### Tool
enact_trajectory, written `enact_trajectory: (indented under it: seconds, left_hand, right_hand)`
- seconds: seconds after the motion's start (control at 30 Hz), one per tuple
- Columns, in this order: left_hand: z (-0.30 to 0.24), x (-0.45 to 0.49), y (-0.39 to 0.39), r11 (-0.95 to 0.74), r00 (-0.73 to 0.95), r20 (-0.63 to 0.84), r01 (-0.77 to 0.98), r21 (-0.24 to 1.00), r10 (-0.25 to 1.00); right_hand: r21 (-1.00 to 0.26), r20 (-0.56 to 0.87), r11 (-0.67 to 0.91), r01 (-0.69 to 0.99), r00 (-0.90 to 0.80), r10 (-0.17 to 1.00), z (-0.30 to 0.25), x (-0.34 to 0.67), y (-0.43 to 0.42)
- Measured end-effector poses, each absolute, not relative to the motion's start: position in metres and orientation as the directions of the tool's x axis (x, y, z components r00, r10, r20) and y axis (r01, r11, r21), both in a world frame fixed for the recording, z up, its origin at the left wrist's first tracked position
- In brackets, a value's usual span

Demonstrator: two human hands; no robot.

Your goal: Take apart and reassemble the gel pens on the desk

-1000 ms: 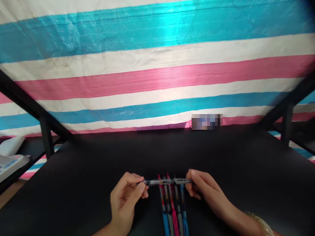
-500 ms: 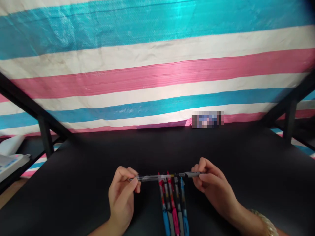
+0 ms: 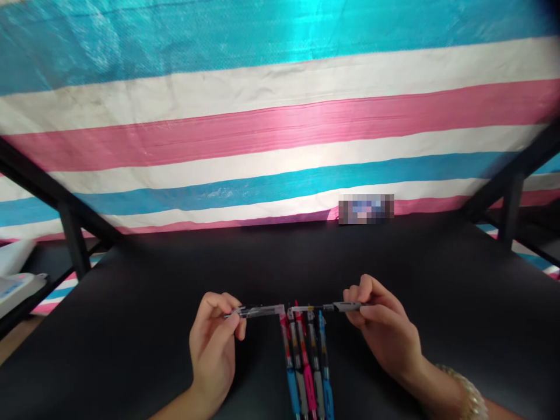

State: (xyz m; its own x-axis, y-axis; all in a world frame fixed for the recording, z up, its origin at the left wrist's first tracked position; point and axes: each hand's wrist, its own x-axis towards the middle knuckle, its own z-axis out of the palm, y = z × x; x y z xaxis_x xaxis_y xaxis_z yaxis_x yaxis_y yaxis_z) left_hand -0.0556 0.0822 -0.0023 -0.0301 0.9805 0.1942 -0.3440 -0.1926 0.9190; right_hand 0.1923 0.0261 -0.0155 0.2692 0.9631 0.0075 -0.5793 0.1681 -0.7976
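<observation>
My left hand (image 3: 214, 347) pinches a clear pen barrel (image 3: 261, 311) between thumb and fingers, its free end pointing right. Opposite it, my right hand (image 3: 388, 332) pinches the grey grip section of a pen (image 3: 345, 306). From that section a thin refill (image 3: 306, 308) sticks out to the left, and a small gap separates its end from the barrel. Below, several pens (image 3: 308, 373) lie side by side on the black table, with blue, grey and pink grips towards me. Barrel and refill are held above their far ends.
The black table (image 3: 175, 262) has dark metal frame bars (image 3: 74, 239) at its sides. A striped sheet (image 3: 262, 134) hangs behind it. A blurred-out object (image 3: 366, 209) stands at the back edge. A white device (image 3: 20, 291) sits at the far left.
The clear barrel and the refill have come apart: half a second ago the refill's end was inside or overlapping the barrel. The hands have drawn slightly apart. The camera view has shifted a little.
</observation>
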Motion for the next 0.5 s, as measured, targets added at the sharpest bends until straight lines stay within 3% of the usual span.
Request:
enact_trajectory:
  seconds: [0.37, 0.5]
  left_hand:
    - [-0.004, -0.056, 0.079, -0.161, 0.047, 0.187, -0.337, 0.928, 0.981]
    - [-0.009, -0.057, 0.077, -0.138, 0.108, 0.183, -0.331, 0.934, 0.977]
  right_hand:
    - [-0.786, 0.095, 0.199, -0.585, 0.204, 0.974, -0.024, 0.192, 0.023]
    - [-0.862, 0.178, 0.214, -0.458, 0.121, 0.976, -0.026, 0.192, 0.021]
